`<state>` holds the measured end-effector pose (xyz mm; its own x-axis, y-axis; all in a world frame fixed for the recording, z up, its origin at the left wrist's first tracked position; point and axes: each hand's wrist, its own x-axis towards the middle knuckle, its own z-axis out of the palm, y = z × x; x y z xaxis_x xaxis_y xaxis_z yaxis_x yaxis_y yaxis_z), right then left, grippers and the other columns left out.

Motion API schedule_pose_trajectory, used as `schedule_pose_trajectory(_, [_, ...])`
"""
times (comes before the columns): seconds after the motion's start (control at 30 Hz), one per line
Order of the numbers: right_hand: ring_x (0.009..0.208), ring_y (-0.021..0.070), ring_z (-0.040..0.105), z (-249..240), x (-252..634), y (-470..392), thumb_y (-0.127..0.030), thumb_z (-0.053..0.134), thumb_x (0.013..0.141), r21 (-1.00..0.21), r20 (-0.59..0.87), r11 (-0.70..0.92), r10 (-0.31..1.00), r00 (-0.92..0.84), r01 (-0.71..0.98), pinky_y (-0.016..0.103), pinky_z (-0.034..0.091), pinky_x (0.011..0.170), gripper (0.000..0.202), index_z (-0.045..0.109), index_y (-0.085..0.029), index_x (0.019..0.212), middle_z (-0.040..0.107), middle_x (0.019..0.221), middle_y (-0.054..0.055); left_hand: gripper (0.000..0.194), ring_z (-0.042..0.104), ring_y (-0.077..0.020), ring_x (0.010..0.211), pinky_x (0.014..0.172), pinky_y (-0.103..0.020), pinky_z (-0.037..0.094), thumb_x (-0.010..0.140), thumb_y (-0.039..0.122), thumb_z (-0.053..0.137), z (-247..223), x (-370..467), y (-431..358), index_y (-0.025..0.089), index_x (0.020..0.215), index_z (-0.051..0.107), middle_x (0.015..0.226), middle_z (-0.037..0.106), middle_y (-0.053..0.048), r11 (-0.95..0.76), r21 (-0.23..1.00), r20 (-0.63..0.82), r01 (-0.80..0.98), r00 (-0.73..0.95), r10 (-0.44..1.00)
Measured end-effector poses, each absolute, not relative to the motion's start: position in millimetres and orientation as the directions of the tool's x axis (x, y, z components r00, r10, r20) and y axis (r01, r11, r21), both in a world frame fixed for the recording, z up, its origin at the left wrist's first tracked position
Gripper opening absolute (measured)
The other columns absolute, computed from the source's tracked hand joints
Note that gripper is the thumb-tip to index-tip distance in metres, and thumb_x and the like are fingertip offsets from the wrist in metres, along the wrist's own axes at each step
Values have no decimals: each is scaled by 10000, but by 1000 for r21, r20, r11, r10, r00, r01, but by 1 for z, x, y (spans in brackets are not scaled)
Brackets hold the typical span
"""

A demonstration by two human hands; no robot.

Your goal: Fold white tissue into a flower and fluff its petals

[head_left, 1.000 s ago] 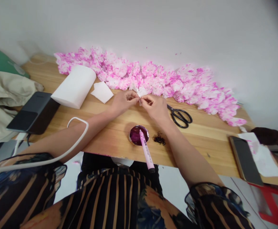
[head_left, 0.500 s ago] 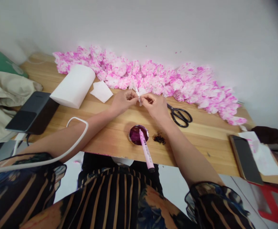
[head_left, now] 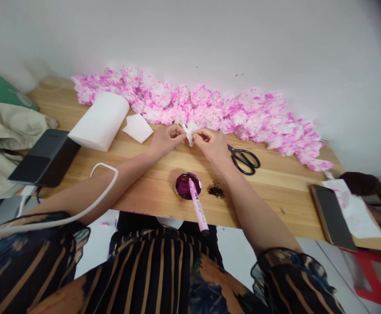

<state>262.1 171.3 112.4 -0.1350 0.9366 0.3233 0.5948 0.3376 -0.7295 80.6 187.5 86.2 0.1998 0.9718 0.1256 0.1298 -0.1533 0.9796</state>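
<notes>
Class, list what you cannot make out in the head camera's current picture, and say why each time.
Head view, white tissue: the left hand and right hand cover its pinched parts; any tie there is too small to tell.
Head view, scissors: the blades are mostly hidden by the right hand.
Head view, pink marker: its lettering is too small to read.
Head view, green object: cut off by the left edge.

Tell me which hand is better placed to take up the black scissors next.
Right hand, I'd judge: it is close beside the black scissors, while the left hand is farther away. Both hands pinch the white paper.
</notes>
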Motion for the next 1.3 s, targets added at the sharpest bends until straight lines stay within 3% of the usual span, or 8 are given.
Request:
schedule_pose_trajectory(0.2, [713,164,640,111,261,170,-287,605,873,-613,369,390,910,-187,687,296,424,697,190,747,-196,785,760,790,29,90,570,-90,675,641,-213,410,808,234,650,87,80,186,145,791,656,750,672,-1,-232,956,193,179,210,958])
schedule_pose_trajectory(0.33, [715,160,644,106,263,173,-240,569,878,-647,365,380,916,-169,661,289,438,707,191,733,-202,788,755,786,18,76,576,-98,696,665,-224,414,808,225,647,89,80,185,150,797,647,772,676,-4,-234,953,196,193,199,960])
schedule_pose_trajectory(0.57, [684,157,608,105,259,172,-230,562,889,-632,414,442,887,-205,637,287,416,686,186,711,-195,784,709,730,15,323,595,-130,707,651,-246,434,852,473,674,93,79,183,168,755,624,755,678,-25,-218,933,165,285,201,966])
schedule_pose_trajectory(0.93, [729,166,618,101,254,172,-221,550,901,-553,402,456,879,-256,698,290,409,722,207,739,-207,818,748,808,30,83,631,-107,650,640,-209,485,766,244,654,84,78,190,169,766,620,694,686,10,-162,965,128,207,166,978])
schedule_pose_trajectory(1.13, [695,157,608,101,260,176,-227,555,880,-616,396,404,901,-178,676,282,400,684,203,732,-199,783,731,746,19,55,620,-79,583,619,-199,503,780,158,668,91,81,190,148,769,615,662,674,9,-15,999,10,37,151,988])
schedule_pose_trajectory(1.3, [679,151,624,104,262,175,-273,576,886,-705,352,349,928,-123,617,278,424,689,205,747,-188,813,744,751,15,53,647,-92,647,638,-196,504,786,173,673,90,81,190,148,788,626,695,672,9,-36,999,32,19,179,983])
